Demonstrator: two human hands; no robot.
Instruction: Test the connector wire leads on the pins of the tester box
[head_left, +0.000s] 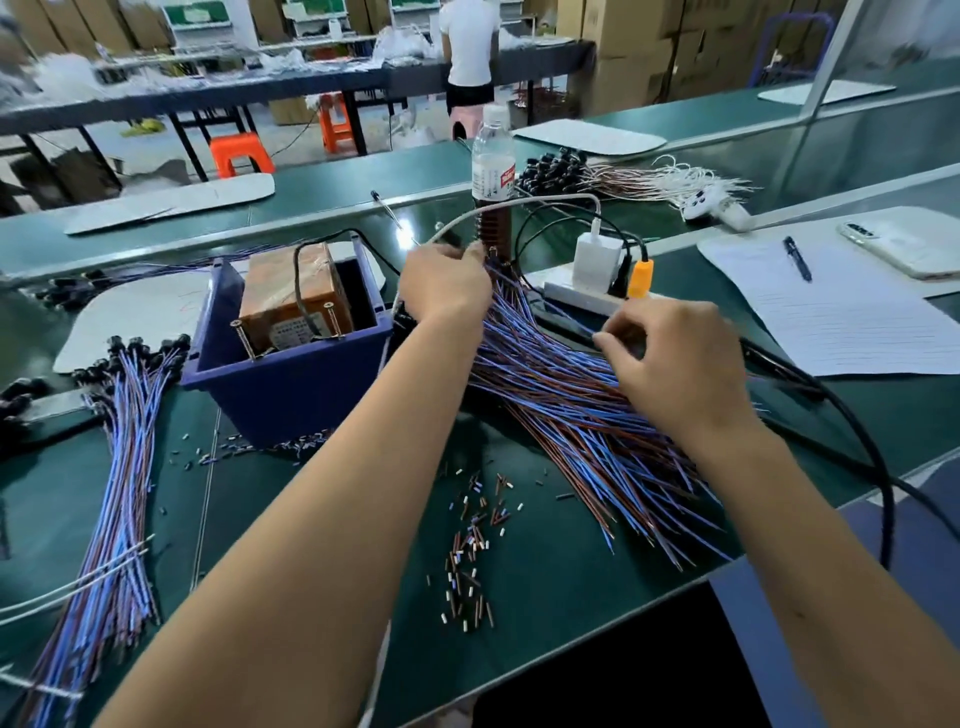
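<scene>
From the head camera I saw one blue box (291, 384) left of centre, holding a brown tester (291, 304) with two upright screws. One fan of blue and brown wires (561, 405) lay just right of it. My left hand (447, 286) gripped the bundle's far end, fingers curled round it. My right hand (675, 358) pinched strands, thumb against fingertips.

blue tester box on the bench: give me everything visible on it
The blue tester box is an open-topped plastic bin, upright on the green bench, left of the left hand. Inside sits a brown block wrapped in tape with a black cable looped over it. Two screw-like pins rise at its front rim. Neither hand touches it; cut wire bits lie at its base.
</scene>
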